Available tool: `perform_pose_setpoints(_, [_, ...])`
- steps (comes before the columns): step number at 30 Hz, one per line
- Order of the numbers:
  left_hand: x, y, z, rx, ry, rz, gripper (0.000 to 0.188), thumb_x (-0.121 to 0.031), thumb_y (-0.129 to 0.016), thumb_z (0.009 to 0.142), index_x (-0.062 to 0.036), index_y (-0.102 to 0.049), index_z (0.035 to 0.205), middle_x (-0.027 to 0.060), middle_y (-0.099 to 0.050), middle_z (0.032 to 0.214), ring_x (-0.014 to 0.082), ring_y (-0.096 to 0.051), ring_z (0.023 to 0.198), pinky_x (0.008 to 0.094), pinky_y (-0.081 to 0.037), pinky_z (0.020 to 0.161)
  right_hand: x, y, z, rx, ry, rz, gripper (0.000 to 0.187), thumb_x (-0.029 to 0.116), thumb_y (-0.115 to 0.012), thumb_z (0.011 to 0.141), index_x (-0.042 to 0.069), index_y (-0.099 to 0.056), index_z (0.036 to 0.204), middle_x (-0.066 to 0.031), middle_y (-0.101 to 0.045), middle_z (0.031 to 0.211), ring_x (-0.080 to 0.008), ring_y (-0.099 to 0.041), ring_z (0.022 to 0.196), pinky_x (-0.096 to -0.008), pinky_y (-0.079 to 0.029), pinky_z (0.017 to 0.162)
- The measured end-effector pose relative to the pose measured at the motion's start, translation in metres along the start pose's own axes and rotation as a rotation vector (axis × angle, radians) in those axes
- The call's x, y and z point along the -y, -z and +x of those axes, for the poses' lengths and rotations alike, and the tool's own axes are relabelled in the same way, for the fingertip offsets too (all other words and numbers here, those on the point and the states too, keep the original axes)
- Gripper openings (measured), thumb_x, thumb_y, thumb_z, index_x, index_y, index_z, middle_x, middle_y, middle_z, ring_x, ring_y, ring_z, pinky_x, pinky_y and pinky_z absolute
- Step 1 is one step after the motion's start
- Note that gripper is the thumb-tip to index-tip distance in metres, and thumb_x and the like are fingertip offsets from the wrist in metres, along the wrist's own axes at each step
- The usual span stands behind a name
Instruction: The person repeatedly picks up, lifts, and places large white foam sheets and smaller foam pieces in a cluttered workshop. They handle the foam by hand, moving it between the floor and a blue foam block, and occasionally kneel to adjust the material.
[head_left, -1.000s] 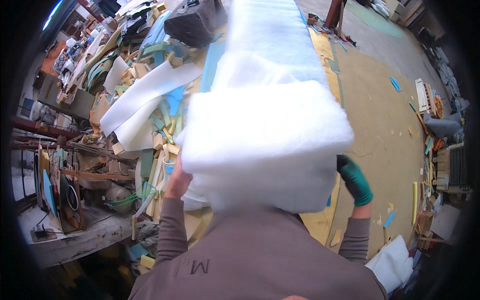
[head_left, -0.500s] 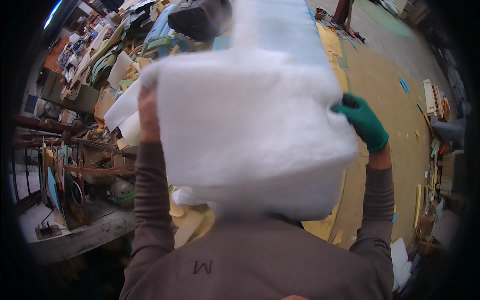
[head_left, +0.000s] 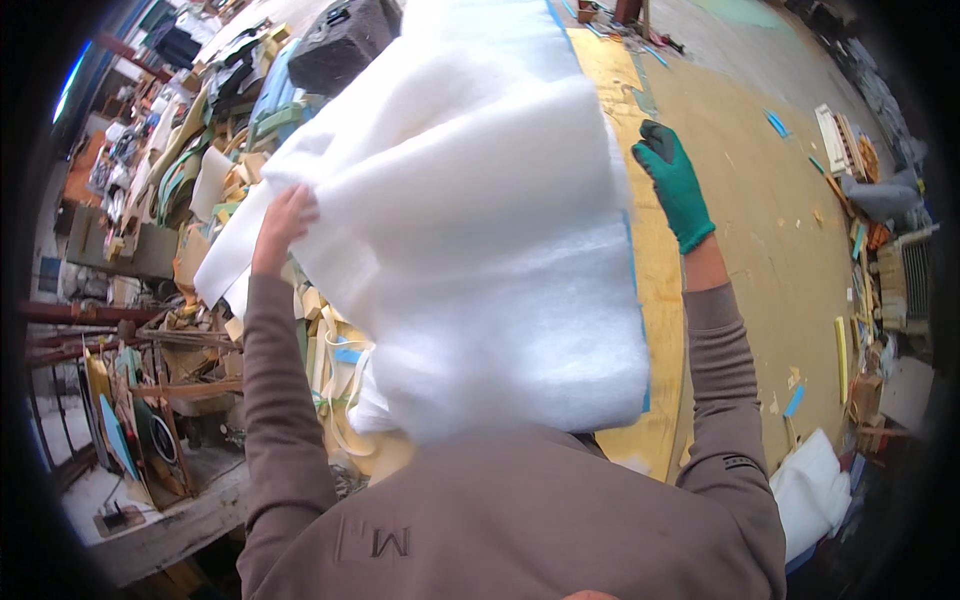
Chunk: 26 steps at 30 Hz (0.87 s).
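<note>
A thick, fluffy sheet of white wadding [head_left: 480,160] spreads in front of me, its upper layer creased and slanting up toward the far left. My bare left hand [head_left: 288,225] is closed on the left edge of that layer. To the right of the sheet, over a yellow strip, is my right hand [head_left: 675,185] in a green glove with dark fingertips. Its fingers are curled in, apart from the wadding, and nothing shows in them. Blue material [head_left: 642,340] peeks out along the sheet's right edge.
Foam offcuts and scraps [head_left: 215,180] pile up at the left, with a dark block [head_left: 340,50] at the far end. A yellow board [head_left: 640,440] runs along the right side. Beyond lies a brown floor [head_left: 770,260] with blue scraps; white wadding [head_left: 812,490] lies at the lower right.
The raised wadding panel has come down and spread away from me. My right hand has let go of its edge and moved farther off; my left hand has shifted slightly lower and left.
</note>
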<state>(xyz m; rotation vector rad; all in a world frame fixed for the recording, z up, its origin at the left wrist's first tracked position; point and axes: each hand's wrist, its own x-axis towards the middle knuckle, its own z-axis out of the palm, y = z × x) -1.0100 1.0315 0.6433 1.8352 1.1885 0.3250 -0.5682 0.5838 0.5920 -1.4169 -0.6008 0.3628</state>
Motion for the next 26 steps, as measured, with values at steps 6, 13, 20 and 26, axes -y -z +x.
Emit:
perform_pose_setpoints(6, [-0.021, -0.065, -0.089, 0.177, 0.126, -0.546, 0.088, -0.074, -0.036, 0.110, -0.0014, -0.048, 0.158, 0.0163, -0.062, 0.147, 0.0298, -0.067, 0.128, 0.0475, -0.050, 0.108, 0.050, 0.027, -0.023, 0.204, -0.217, -0.274, 0.050, 0.035, -0.070, 0.108, 0.002, -0.066, 0.145, -0.0086, -0.069, 0.139, -0.0179, -0.060, 0.132, -0.0340, -0.046, 0.114])
perform_pose_setpoints(13, [-0.025, -0.083, -0.091, 0.173, -0.296, -0.590, 0.090, -0.073, -0.030, 0.112, 0.0026, -0.057, 0.152, 0.0212, -0.063, 0.149, 0.0276, -0.059, 0.138, 0.0408, -0.043, 0.120, 0.035, -0.014, 0.006, 0.424, -0.201, -0.560, 0.053, 0.043, -0.083, 0.097, -0.003, -0.075, 0.123, -0.0036, -0.076, 0.108, -0.0116, -0.065, 0.091, -0.0300, -0.053, 0.083])
perform_pose_setpoints(20, [-0.007, -0.066, -0.136, 0.250, -0.064, 0.103, 0.048, -0.017, -0.079, 0.098, 0.0053, -0.064, 0.137, 0.0038, -0.071, 0.099, 0.0136, -0.066, 0.094, 0.0311, -0.054, 0.085, 0.061, -0.023, -0.001, 0.297, -0.125, -0.446, 0.045, 0.044, -0.080, 0.098, 0.001, -0.081, 0.112, -0.0024, -0.076, 0.094, -0.0112, -0.064, 0.080, -0.0305, -0.053, 0.074])
perform_pose_setpoints(26, [-0.091, -0.094, -0.132, -0.032, -0.218, 0.365, 0.080, -0.045, -0.089, 0.090, -0.0073, -0.057, 0.153, 0.0074, -0.067, 0.094, 0.0203, -0.065, 0.086, 0.0361, -0.054, 0.080, 0.089, -0.043, 0.036, 0.420, -0.209, -0.285, 0.049, 0.047, -0.076, 0.103, 0.008, -0.077, 0.131, -0.0048, -0.081, 0.108, -0.0123, -0.075, 0.098, -0.0272, -0.058, 0.085])
